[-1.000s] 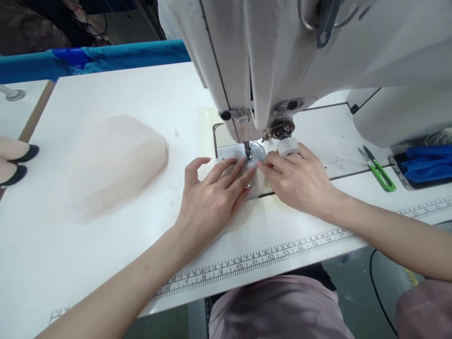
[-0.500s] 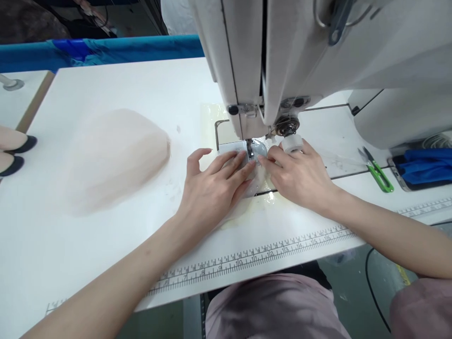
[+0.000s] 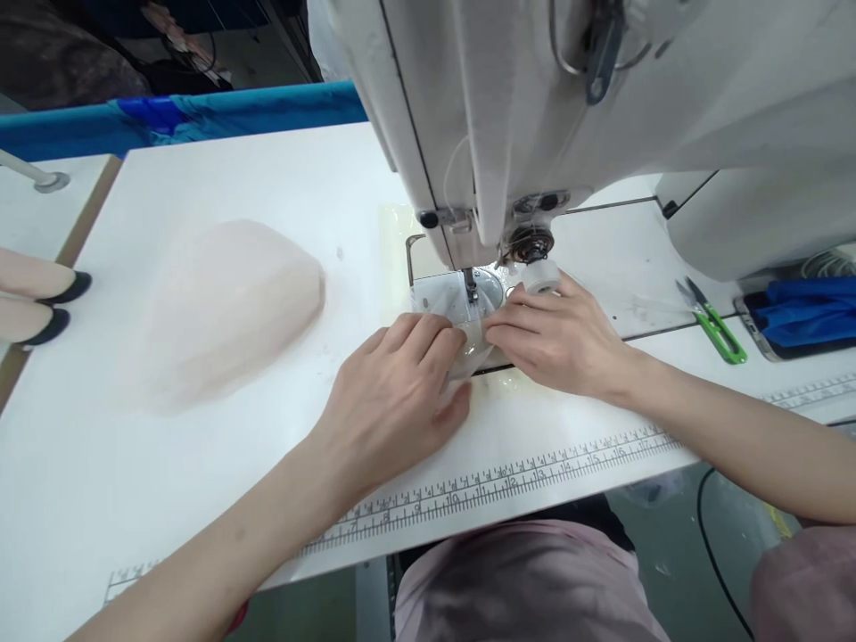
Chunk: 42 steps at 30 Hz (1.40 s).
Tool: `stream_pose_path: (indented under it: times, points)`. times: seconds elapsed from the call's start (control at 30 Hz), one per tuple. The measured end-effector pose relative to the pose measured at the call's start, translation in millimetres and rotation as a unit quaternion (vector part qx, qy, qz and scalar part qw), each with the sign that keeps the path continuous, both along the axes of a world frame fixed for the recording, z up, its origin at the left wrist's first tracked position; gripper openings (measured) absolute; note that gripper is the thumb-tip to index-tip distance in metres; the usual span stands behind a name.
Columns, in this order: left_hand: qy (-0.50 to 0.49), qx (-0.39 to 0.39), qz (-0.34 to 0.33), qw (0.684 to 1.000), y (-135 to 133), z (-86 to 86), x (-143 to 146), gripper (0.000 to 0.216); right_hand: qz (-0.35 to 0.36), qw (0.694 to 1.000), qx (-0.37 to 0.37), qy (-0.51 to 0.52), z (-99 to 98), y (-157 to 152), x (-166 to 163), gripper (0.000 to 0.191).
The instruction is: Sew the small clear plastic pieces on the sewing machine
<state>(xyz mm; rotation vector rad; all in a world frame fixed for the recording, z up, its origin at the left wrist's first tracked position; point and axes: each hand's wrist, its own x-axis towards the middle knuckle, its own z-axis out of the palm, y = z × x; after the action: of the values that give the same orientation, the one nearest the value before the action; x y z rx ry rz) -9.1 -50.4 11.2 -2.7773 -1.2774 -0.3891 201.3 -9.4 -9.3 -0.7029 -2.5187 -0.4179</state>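
Note:
A white sewing machine (image 3: 535,107) fills the top of the head view. Its needle and presser foot (image 3: 471,287) stand over the metal needle plate (image 3: 441,292). A small sheer, pale piece of fabric (image 3: 469,349) lies just in front of the foot. My left hand (image 3: 391,401) has its fingers curled onto this piece from the left, pinching its edge. My right hand (image 3: 558,339) grips the piece from the right with thumb and fingers, fingertips close to the left hand's. Both hands cover most of the fabric.
A pile of sheer pinkish fabric (image 3: 220,308) lies on the white table (image 3: 201,464) at left. Green thread snips (image 3: 715,323) and a phone with blue cloth (image 3: 799,325) sit at right. A printed ruler (image 3: 508,486) runs along the front edge. Someone's feet in black shoes (image 3: 46,308) show at far left.
My left hand pulled back from the presser foot toward me and curled its flat fingers onto the fabric. My right hand shifted slightly back too; the fabric edge now sits in front of the foot.

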Motion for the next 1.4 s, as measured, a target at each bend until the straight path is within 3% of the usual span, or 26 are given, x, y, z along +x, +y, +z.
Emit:
stream_pose_path:
  times: [0.13,0.27,0.37,0.6,0.7,0.83,0.9,0.97,1.13,1.4]
  points:
    - [-0.036,-0.014,0.046,0.998,11.5,-7.9,1.5,0.026,-0.008,0.996,-0.019,0.083,-4.6,3.6,0.8,0.021]
    - [-0.174,-0.171,0.108,0.964,27.1,-7.7,2.8,0.031,-0.045,0.979,-0.105,0.171,-8.1,7.9,-1.3,0.014]
    - [-0.196,-0.208,0.097,0.953,33.1,-3.7,3.2,0.024,-0.079,0.974,-0.129,0.170,-7.5,9.9,-4.0,0.022]
    - [-0.207,-0.223,0.072,0.950,39.4,-6.2,-3.7,0.035,-0.101,0.973,-0.148,0.145,-6.3,10.6,-4.8,0.028]
    - [-0.183,-0.191,0.034,0.964,39.3,-10.7,-7.6,0.034,-0.075,0.978,-0.136,0.138,-6.7,9.2,-1.2,0.023]
    - [-0.072,0.018,-0.033,0.997,28.9,-16.3,-8.5,0.022,-0.019,0.994,-0.066,0.081,-2.9,3.5,2.8,0.023]
    - [-0.012,0.116,-0.062,0.991,21.0,-16.7,-7.0,0.023,-0.004,0.999,-0.026,0.044,-0.3,-0.2,3.1,0.025]
    - [0.028,0.159,-0.074,0.984,13.7,-15.3,-5.2,0.028,0.008,1.000,-0.006,0.025,0.9,-2.9,2.6,0.026]
    - [0.057,0.125,-0.068,0.988,4.5,-11.0,-3.5,0.031,0.014,0.999,0.003,0.029,-0.9,-4.1,1.2,0.028]
    - [0.024,0.060,-0.073,0.995,7.2,-11.0,-6.3,0.034,0.011,0.999,-0.024,0.020,0.2,-4.9,1.4,0.032]
